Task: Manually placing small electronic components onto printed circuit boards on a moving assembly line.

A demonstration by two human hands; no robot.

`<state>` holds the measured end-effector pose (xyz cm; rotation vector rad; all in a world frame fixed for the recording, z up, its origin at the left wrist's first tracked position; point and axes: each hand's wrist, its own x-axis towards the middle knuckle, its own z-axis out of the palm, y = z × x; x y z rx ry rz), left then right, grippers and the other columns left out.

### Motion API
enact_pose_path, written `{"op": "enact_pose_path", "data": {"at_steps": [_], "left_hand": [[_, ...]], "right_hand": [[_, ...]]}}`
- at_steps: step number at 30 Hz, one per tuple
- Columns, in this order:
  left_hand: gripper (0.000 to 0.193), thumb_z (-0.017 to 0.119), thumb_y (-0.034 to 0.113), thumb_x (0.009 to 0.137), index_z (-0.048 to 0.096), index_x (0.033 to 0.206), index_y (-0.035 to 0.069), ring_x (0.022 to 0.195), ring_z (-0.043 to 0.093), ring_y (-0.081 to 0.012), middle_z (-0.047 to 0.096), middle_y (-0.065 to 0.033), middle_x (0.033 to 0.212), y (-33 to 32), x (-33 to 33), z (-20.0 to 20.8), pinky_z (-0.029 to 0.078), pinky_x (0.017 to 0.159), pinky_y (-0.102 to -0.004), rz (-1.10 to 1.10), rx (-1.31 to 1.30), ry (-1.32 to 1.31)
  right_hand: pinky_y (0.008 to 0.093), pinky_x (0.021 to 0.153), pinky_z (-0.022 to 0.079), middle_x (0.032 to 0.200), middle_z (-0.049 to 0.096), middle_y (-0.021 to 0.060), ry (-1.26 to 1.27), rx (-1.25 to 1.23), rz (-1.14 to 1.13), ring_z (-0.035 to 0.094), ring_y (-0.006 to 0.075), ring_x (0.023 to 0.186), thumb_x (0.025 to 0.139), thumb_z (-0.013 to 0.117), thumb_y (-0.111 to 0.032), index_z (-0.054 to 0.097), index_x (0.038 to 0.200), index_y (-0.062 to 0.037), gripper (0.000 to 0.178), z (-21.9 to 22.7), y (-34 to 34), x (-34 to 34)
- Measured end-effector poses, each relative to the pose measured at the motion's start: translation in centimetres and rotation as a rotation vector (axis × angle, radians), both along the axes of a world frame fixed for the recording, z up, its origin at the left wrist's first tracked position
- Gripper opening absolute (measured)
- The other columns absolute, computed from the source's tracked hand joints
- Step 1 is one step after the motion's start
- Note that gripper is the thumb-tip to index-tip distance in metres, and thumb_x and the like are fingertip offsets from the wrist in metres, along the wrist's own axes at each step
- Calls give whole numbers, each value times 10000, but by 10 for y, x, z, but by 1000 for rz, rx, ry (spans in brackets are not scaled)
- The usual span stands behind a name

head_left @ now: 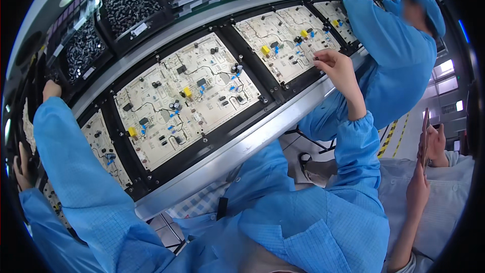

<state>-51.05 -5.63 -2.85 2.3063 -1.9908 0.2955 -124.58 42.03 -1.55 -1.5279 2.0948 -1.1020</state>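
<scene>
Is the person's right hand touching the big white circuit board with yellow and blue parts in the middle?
No, the right hand is over the next white circuit board to its right.

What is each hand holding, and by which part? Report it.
Right hand pinches something tiny at its fingertips over a circuit board; which part, cannot tell. Left hand reaches into a parts bin; hold hidden.

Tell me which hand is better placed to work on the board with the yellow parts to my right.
Probably the right hand: it is already over that circuit board, fingertips pinched at its edge. The left hand reaches far off toward the parts bins.
</scene>
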Motion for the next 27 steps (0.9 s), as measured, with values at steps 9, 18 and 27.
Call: {"op": "enact_pose_path", "data": {"at_steps": [9, 18, 27], "left_hand": [[368, 580, 333, 876, 686, 1044, 23, 957, 653, -317, 686, -198, 1002, 13, -19, 28, 484, 833, -375, -156, -463, 159], [348, 558, 275, 934, 675, 1070, -23, 832, 656, -180, 689, -120, 929, 56, -113, 72, 489, 758, -265, -187, -842, 866], [343, 401, 123, 994, 573, 1231, -53, 672, 427, -63, 436, 14, 765, 217, -285, 125, 383, 609, -193, -627, -461, 1509]], "right_hand": [[300, 672, 479, 902, 642, 96, 411, -49, 226, 605, 195, 771, 797, 701, -60, 682, 975, -31, 182, -8, -10, -4], [330, 718, 476, 871, 604, 104, 471, -58, 256, 583, 251, 827, 782, 698, -61, 686, 964, -37, 184, -10, -13, -7], [339, 741, 473, 882, 594, 114, 537, -70, 334, 579, 266, 838, 787, 689, -53, 682, 979, -34, 193, -9, -16, -5]]}}
